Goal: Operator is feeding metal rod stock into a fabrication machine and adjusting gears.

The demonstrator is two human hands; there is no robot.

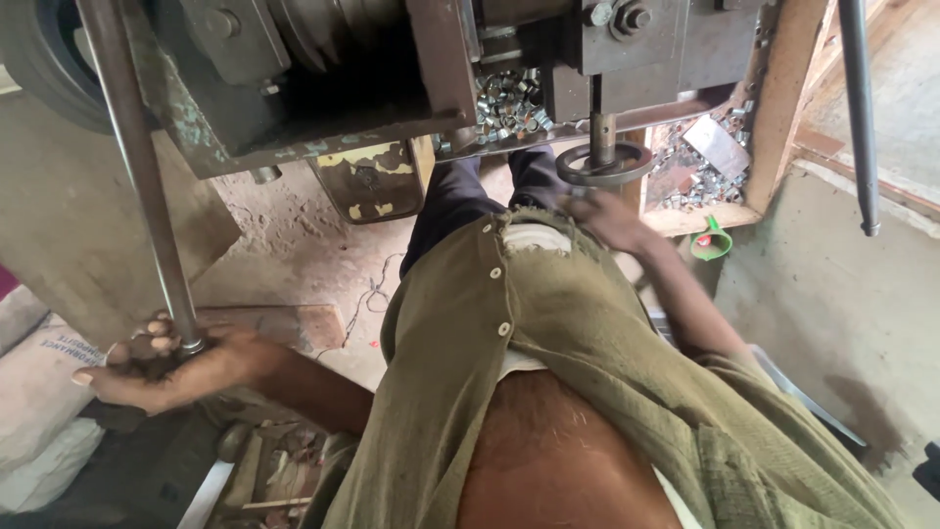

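Gripping long steel rod [147, 186] at lower end, left hand [166, 367] fingers wrapped | rigid, heavy-looking, smooth | right hand [612, 217] at handwheel [604, 165], finger closure unclear

Machine bed [323, 147] with wooden tray [783, 108]

Heaped with small metal rings [507, 98] at twelve o'clock; more rings and a flat metal plate [717, 145] at one o'clock.

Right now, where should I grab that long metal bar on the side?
Grab the bar low down, near its bottom end, as the left hand does. It is a smooth round rod standing nearly upright, so fingers can wrap around it from the side. Higher up it runs close to the machine.
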